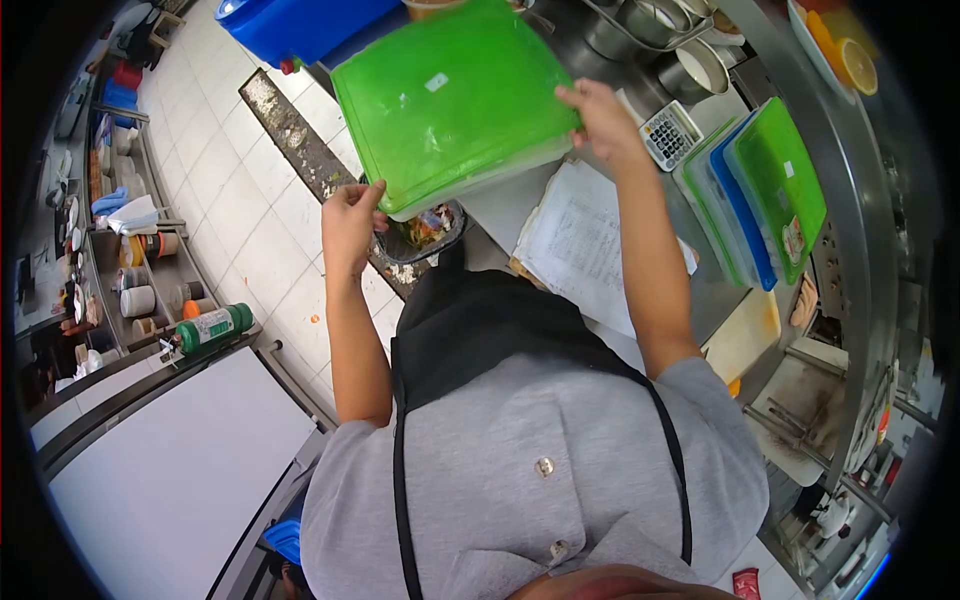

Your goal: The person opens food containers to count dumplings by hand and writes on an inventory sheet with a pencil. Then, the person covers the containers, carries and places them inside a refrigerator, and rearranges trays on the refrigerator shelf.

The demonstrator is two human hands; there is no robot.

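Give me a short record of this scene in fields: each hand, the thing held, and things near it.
left hand: grips the near left edge of the green lid
right hand: grips the right edge of the green lid
green lid: flat, tilted, held over the counter
under the lid: tray with food scraps
counter: papers, calculator
right side: stack of lids, green on top
far left: green bottle lying on a shelf

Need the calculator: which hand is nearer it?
Right. The right hand, at the green lid, is beside the calculator; the left hand grips the opposite corner.
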